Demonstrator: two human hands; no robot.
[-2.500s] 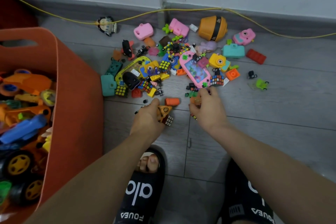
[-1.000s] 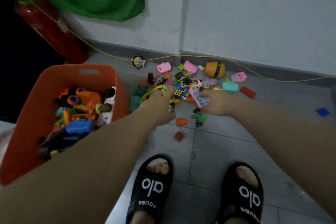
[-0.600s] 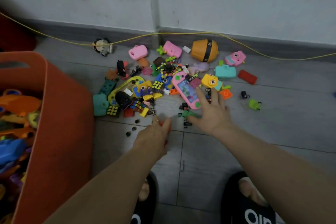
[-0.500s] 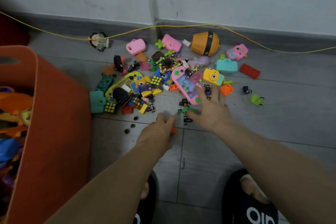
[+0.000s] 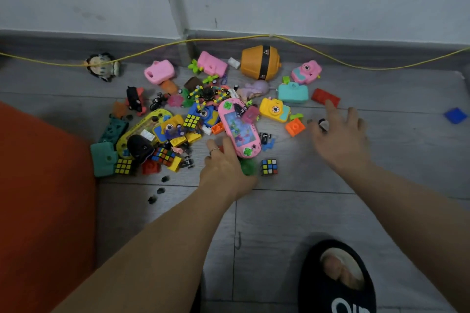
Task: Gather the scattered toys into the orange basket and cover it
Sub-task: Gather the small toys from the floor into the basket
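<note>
The orange basket (image 5: 45, 185) fills the left edge; only its outer wall shows. Scattered toys lie on the grey floor by the wall, among them a pink handheld game (image 5: 239, 129), a yellow camera (image 5: 274, 109), a teal camera (image 5: 292, 92), an orange top (image 5: 259, 62) and a small puzzle cube (image 5: 269, 166). My left hand (image 5: 226, 168) lies at the near end of the pink game, fingers curled, with a bit of a small orange toy (image 5: 220, 148) showing between them. My right hand (image 5: 338, 140) hovers with spread fingers over a small black toy (image 5: 323, 124), below a red brick (image 5: 325, 96).
A yellow cord (image 5: 356, 65) runs along the skirting behind the toys. A blue piece (image 5: 455, 115) lies alone at far right. My foot in a black slipper (image 5: 335, 279) stands at the bottom right. Small black bits (image 5: 157, 192) dot the floor near the basket.
My right hand has swung right, from the pink game to the small black toy near the red brick. My left hand has reached forward to the pink game's near end.
</note>
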